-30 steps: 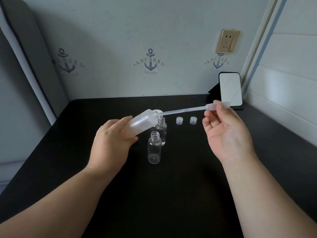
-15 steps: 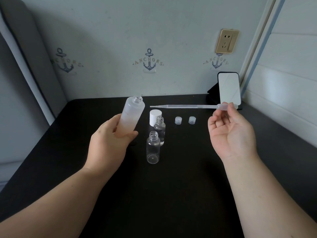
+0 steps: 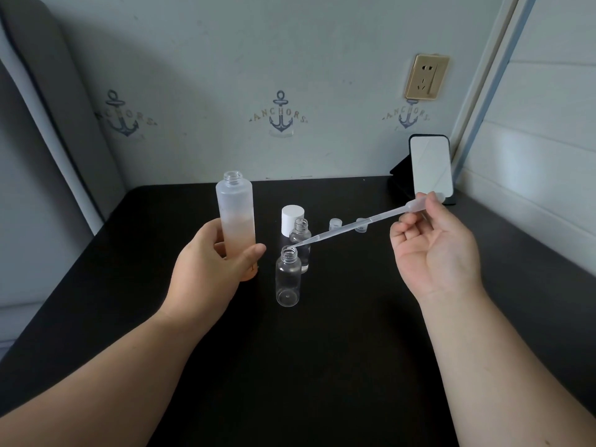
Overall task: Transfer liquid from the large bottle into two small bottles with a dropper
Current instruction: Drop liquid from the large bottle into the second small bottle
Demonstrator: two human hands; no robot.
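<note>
Head view: white cap (upright) behind bottles.

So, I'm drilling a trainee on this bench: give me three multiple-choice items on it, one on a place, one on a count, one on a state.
1. The dropper tip is at:
A. the near small bottle's mouth
B. the big bottle's mouth
C. the white cap

2. Small clear caps on the table:
A. one
B. two
C. four

3. The big bottle is:
A. lying flat
B. capped
C. upright, open

Answers: A, the tip meets the near small bottle; B, two caps behind the dropper; C, the left hand holds it upright, uncapped.
</note>
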